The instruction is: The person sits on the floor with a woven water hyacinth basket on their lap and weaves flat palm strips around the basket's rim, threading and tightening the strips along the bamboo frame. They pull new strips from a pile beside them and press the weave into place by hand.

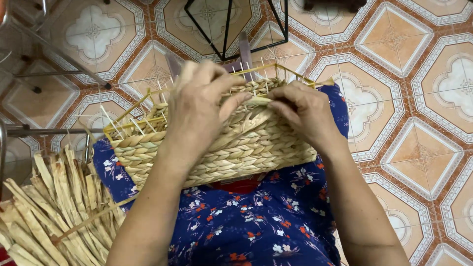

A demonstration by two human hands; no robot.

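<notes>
Two bare hands are in view, the left hand [197, 106] and the right hand [303, 111]. One half-woven basket [236, 148] of braided straw shows, built on one yellow wire frame [148, 101]. One heap of dried straw strips [54, 212] lies nearby, its strips too many to count. One black metal stand [231, 24] rests on the tiled floor [409, 98].

A half-woven basket [217, 148] lies tilted on the person's lap, on blue flowered cloth. Its wall is braided rows of pale straw, plaited thick and tight. Above the finished rows a yellow wire frame [133, 123] stands bare, with thin white uprights poking out. A flat straw strand [256, 101] runs along the top row, between the fingers of both hands
</notes>
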